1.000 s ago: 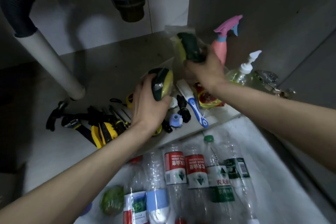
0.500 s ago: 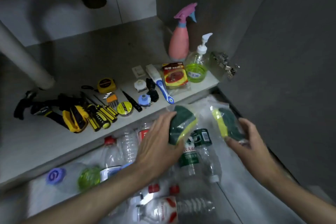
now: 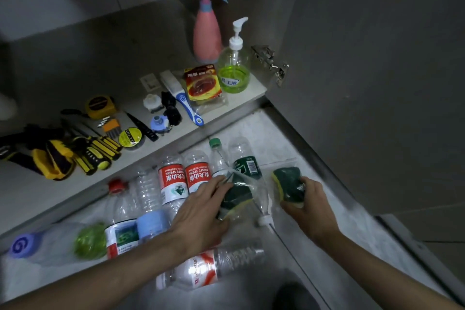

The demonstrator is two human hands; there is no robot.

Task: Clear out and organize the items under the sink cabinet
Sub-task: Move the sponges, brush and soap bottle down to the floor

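My left hand (image 3: 201, 206) grips a green-and-yellow sponge in a clear bag (image 3: 235, 199), held low over the row of empty plastic bottles (image 3: 173, 181) lying on the floor outside the cabinet. My right hand (image 3: 308, 205) grips a second bagged green-and-yellow sponge (image 3: 288, 185) close to the floor on the right of the bottles. On the cabinet floor (image 3: 105, 53) stay a pink spray bottle (image 3: 206, 35), a soap pump bottle (image 3: 234, 68), a red packet (image 3: 202, 83), a blue-handled brush (image 3: 185, 99) and small parts.
Yellow-and-black hand tools (image 3: 63, 153), a tape measure (image 3: 99, 106) and a tape roll (image 3: 130, 136) lie on the cabinet floor's left. The open cabinet door (image 3: 377, 83) with its hinge (image 3: 271, 61) stands on the right. A white drain pipe is at the far left.
Both hands have carried the bagged sponges out of the cabinet and down to the floor by the bottles. The view has dropped lower and tilted down.
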